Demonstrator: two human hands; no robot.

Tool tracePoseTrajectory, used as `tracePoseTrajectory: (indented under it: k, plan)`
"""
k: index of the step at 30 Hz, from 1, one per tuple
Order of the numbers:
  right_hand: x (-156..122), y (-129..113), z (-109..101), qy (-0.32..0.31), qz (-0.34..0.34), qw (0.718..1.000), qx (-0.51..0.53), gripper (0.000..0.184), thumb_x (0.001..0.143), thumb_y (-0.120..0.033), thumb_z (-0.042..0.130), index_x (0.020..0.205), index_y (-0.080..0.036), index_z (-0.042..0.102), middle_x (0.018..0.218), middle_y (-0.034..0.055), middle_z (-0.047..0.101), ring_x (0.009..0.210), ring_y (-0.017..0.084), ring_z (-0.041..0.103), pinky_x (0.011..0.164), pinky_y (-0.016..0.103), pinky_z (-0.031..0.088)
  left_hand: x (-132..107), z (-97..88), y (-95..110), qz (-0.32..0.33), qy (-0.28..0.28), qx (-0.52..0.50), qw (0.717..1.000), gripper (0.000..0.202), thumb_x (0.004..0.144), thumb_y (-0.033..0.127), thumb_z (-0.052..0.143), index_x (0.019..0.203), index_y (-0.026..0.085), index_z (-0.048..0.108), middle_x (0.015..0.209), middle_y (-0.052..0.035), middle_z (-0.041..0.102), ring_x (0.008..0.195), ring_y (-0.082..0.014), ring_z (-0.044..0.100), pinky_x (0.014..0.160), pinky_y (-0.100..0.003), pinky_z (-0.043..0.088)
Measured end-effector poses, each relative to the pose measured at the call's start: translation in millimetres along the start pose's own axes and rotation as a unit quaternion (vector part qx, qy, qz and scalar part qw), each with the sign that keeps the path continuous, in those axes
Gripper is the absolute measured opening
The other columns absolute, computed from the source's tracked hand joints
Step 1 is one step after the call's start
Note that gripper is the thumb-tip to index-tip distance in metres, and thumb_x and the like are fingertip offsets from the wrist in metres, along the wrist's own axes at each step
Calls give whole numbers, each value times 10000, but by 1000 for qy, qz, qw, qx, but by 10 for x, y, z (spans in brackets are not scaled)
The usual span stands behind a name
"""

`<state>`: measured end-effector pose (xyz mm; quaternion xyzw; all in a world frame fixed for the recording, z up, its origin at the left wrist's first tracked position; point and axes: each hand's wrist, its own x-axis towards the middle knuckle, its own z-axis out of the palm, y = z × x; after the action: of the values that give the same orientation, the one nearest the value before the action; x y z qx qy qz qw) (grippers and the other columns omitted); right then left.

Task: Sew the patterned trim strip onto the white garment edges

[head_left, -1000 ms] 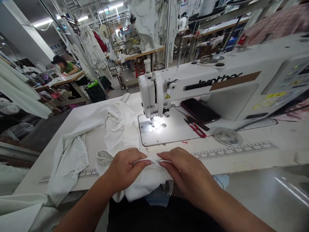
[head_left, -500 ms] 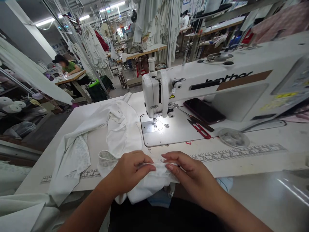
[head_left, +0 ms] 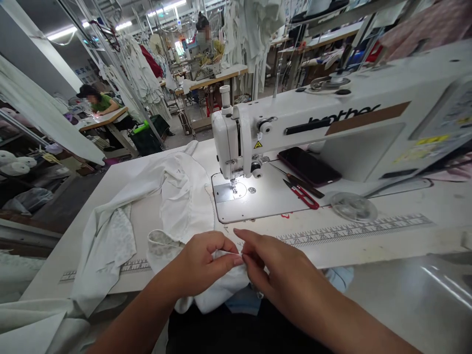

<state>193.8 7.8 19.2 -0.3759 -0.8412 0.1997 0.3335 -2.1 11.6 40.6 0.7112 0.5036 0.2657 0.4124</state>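
A white Brother sewing machine (head_left: 295,128) stands on the table (head_left: 383,248), a dark smartphone (head_left: 309,166) and red-handled thread snips (head_left: 299,194) lying under its arm; a co-worker in a green top (head_left: 103,103) sits at a further table (head_left: 110,118).

- The left hand (head_left: 201,258) curls, thumb and fingers pinched together.
- The right hand (head_left: 275,265) sits just beside the left hand, fingers slightly spread.
- The left forearm (head_left: 142,307) and right forearm (head_left: 332,314) angle inward from below.

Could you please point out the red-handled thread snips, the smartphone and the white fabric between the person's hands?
Red-handled thread snips (head_left: 301,195): head view, on the red handle.
Smartphone (head_left: 309,166): head view, on the dark screen.
White fabric (head_left: 224,290): head view, on the fold below the hands.
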Motion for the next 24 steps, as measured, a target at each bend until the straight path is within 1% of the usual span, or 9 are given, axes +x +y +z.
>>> tracePoseTrajectory:
  k: [4,6,8,11,14,16,20,22,24]
  plan:
    - [28,33,47,10,34,999,11,351,847,-121,472,1186,-210,481,836,16,662,732,175,670,607,287,527,-13,32,6,8,8,13,1000,85,743,251,724,799,195,691,734,14,654,683,-129,578,606,-222,446]
    - [34,40,45,0,61,997,41,295,844,-126,473,1123,-220,483,799,-4,655,674,156,663,579,271,517,-7,46,5,2,13,15,1000,34,763,226,691,769,192,690,708,17,648,669,-124,574,601,-219,441]
    - [27,44,34,-15,83,993,80,255,851,-135,468,1086,-234,471,784,-20,648,636,140,652,558,259,510,3,55,5,-13,11,8,1000,52,782,219,658,751,186,683,700,15,646,671,-125,576,609,-222,442]
    - [0,54,18,-24,96,985,143,272,874,-152,456,1126,-251,434,833,-17,651,658,129,652,552,246,513,13,56,13,-35,-7,-17,999,83,794,235,634,750,179,677,706,7,646,685,-133,583,618,-228,447]
    - [-17,58,14,-19,99,977,188,309,887,-180,477,1179,-254,411,878,-2,648,700,129,652,558,241,521,8,55,20,-49,-14,-31,998,88,793,242,626,772,180,685,725,-2,659,699,-143,595,619,-233,455]
    - [-11,54,20,-11,98,977,190,277,873,-184,493,1137,-249,436,853,1,645,682,132,642,537,236,511,5,62,16,-46,-13,-25,999,80,787,234,629,795,186,692,751,-4,673,717,-149,602,634,-239,462]
    - [2,56,43,-3,106,982,157,148,843,-167,477,968,-246,464,754,-16,628,597,127,601,487,226,474,10,82,-9,-33,-5,-13,999,74,785,217,625,790,197,695,754,4,677,718,-148,604,637,-237,463]
    - [-4,68,48,-12,117,979,166,148,848,-172,480,973,-249,456,765,-20,628,615,126,610,508,224,484,15,86,-20,-33,-6,-14,999,76,785,218,621,785,197,694,741,7,672,705,-144,598,631,-235,462]
    - [-14,82,46,-21,126,972,196,181,866,-177,482,1026,-252,443,821,-10,643,687,129,638,552,225,506,17,85,-25,-34,-9,-12,999,81,787,234,621,780,192,690,736,3,668,698,-145,593,628,-236,463]
